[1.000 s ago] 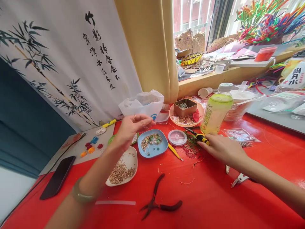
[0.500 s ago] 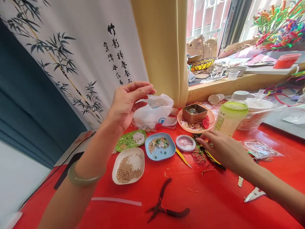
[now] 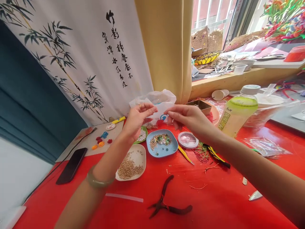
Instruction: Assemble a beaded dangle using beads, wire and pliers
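Observation:
My left hand (image 3: 138,119) is raised above the trays, thumb and index finger pinched together. Facing it a short gap away, my right hand (image 3: 184,118) is pinched too. Whatever either pinch holds is too small to make out. Below them lies a blue tray (image 3: 152,152) with gold, green and pale beads. A cream tray (image 3: 140,156) of gold beads (image 3: 127,168) sits nearer to me, and a green tray (image 3: 145,130) with pearly beads is partly behind my left hand. A round clear-lidded case (image 3: 188,140) rests below my right hand.
Dark-handled pliers (image 3: 162,203) lie open in front, with a clear strip (image 3: 124,197) to their left. Yellow tweezers (image 3: 185,155) and yellow-black pliers (image 3: 218,156) lie beyond. A drink bottle (image 3: 239,109) stands right, a phone (image 3: 71,165) lies left, and a white plastic bag (image 3: 154,98) stands behind.
My right hand has moved up and left from beside the yellow-black pliers to face my left hand. My left hand has come lower. The view has shifted slightly.

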`<state>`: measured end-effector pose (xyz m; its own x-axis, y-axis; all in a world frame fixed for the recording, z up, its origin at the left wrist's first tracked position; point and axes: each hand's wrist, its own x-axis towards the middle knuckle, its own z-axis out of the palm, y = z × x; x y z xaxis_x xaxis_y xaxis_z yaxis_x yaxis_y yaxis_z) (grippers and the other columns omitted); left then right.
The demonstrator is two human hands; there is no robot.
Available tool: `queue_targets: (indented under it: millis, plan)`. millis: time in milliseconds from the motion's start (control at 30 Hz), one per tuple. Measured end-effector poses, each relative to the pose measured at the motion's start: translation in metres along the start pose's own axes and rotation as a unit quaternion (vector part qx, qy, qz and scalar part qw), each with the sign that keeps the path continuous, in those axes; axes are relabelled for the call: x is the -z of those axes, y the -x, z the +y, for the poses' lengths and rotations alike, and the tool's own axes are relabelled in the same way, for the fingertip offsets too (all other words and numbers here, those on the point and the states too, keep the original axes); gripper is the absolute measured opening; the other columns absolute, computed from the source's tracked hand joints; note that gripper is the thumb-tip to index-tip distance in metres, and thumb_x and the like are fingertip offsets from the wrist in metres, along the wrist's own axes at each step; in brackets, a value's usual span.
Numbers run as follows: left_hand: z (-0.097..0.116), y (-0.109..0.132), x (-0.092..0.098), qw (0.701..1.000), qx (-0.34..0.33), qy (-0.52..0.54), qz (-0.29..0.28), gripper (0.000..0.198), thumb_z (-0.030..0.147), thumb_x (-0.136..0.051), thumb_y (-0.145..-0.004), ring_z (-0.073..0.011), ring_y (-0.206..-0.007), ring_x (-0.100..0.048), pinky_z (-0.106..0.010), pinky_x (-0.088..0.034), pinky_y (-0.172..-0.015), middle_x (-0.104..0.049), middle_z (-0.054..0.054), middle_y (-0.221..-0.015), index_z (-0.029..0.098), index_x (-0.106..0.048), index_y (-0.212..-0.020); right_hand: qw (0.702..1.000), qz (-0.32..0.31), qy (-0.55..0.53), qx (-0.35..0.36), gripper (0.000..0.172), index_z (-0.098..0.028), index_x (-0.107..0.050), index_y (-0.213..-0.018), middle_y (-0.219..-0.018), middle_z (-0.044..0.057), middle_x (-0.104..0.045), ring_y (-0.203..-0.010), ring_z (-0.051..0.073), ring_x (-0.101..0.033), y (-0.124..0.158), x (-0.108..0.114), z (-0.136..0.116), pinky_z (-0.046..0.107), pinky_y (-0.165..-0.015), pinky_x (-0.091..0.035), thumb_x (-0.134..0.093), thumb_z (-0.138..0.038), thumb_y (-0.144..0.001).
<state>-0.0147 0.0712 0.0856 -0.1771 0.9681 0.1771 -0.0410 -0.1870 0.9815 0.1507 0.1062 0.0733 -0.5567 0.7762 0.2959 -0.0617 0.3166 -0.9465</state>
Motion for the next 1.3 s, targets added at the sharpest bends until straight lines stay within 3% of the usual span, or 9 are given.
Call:
queue_targets:
  millis: [133, 300, 400, 467, 533, 667, 867, 1200, 1300]
  plan:
    - [-0.028, -0.001, 0.011, 1.000, 0.024, 0.013, 0.000, 0.015, 0.024, -0.071, -0.060, -0.0082, -0.061, -0.056, -0.017, -0.042, -0.053, -0.063, 0.000, -0.066, 0.015, -0.062, -0.067, 0.998, -0.015, 0.022, -0.057, 0.022, -0.014, -0.057, -0.065, -0.055, -0.003, -0.051, -0.041, 0.003, -0.030, 0.001, 0.002, 0.016, 0.022, -0.038, -0.019, -0.052, -0.030, -0.079]
    - [-0.051, 0.001, 0.006, 0.991, 0.070, 0.110, -0.006, 0.011, 0.026, -0.064, -0.069, -0.0104, -0.067, -0.059, -0.021, -0.045, -0.063, -0.065, -0.001, -0.071, 0.015, -0.062, -0.071, 0.994, -0.043, -0.027, -0.097, 0.021, -0.015, -0.052, -0.067, -0.050, -0.006, -0.043, -0.039, 0.003, -0.024, -0.002, -0.003, 0.023, 0.022, -0.038, -0.013, -0.049, -0.030, -0.081]
    - [-0.055, 0.008, -0.008, 0.981, 0.081, 0.120, -0.131, 0.022, 0.032, -0.052, -0.079, -0.0150, -0.089, -0.059, -0.026, -0.043, -0.079, -0.066, -0.007, -0.092, 0.016, -0.064, -0.088, 0.989, 0.016, -0.133, -0.068, 0.013, -0.016, -0.052, -0.074, -0.050, -0.007, -0.037, -0.039, 0.004, -0.020, -0.006, -0.006, 0.017, 0.022, -0.039, -0.011, -0.046, -0.023, -0.083]
    - [-0.055, 0.015, -0.019, 0.964, 0.108, 0.107, -0.217, 0.025, 0.034, -0.050, -0.080, -0.0153, -0.090, -0.059, -0.028, -0.041, -0.083, -0.067, -0.006, -0.090, 0.018, -0.062, -0.095, 0.978, 0.066, -0.193, -0.034, 0.013, -0.016, -0.051, -0.073, -0.049, -0.007, -0.034, -0.040, 0.004, -0.019, -0.010, -0.005, 0.008, 0.023, -0.039, -0.010, -0.044, -0.017, -0.084]
    - [-0.057, 0.022, -0.026, 0.948, 0.146, 0.064, -0.277, 0.017, 0.027, -0.061, -0.073, -0.0151, -0.081, -0.062, -0.028, -0.042, -0.080, -0.069, -0.005, -0.079, 0.017, -0.065, -0.086, 0.969, 0.105, -0.222, -0.014, 0.018, -0.016, -0.050, -0.068, -0.047, -0.007, -0.031, -0.040, 0.005, -0.017, -0.011, 0.000, -0.002, 0.023, -0.039, -0.009, -0.042, -0.013, -0.084]
    - [-0.067, 0.034, -0.022, 0.945, 0.213, 0.009, -0.247, 0.008, 0.024, -0.066, -0.066, -0.0132, -0.067, -0.062, -0.027, -0.044, -0.073, -0.067, -0.002, -0.063, 0.017, -0.067, -0.069, 0.961, 0.182, -0.205, 0.028, 0.022, -0.014, -0.054, -0.069, -0.046, -0.006, -0.030, -0.041, 0.006, -0.019, -0.006, 0.019, -0.017, 0.022, -0.038, -0.009, -0.040, -0.007, -0.084]
    - [-0.074, 0.052, -0.002, 0.924, 0.325, 0.051, -0.196, 0.013, 0.027, -0.066, -0.067, -0.0111, -0.059, -0.062, -0.023, -0.047, -0.059, -0.069, -0.005, -0.072, 0.015, -0.069, -0.073, 0.948, 0.281, -0.147, 0.023, 0.029, -0.016, -0.049, -0.059, -0.042, -0.005, -0.029, -0.040, 0.005, -0.022, 0.005, 0.042, -0.010, 0.025, -0.039, -0.011, -0.038, -0.002, -0.082]
    - [-0.075, 0.058, 0.008, 0.932, 0.325, 0.040, -0.154, 0.010, 0.022, -0.071, -0.059, -0.0106, -0.057, -0.059, -0.022, -0.046, -0.058, -0.067, -0.004, -0.063, 0.015, -0.069, -0.066, 0.944, 0.286, -0.160, 0.027, 0.029, -0.016, -0.044, -0.054, -0.046, -0.004, -0.029, -0.041, 0.005, -0.023, -0.002, 0.044, 0.003, 0.027, -0.040, -0.011, -0.042, -0.002, -0.079]
    - [-0.077, 0.057, 0.010, 0.941, 0.309, 0.010, -0.140, 0.009, 0.023, -0.072, -0.058, -0.0107, -0.057, -0.056, -0.021, -0.045, -0.054, -0.065, -0.003, -0.062, 0.016, -0.068, -0.063, 0.956, 0.274, -0.094, 0.035, 0.030, -0.018, -0.039, -0.054, -0.045, -0.005, -0.027, -0.041, 0.005, -0.021, -0.002, 0.047, 0.004, 0.027, -0.040, -0.011, -0.040, -0.005, -0.081]
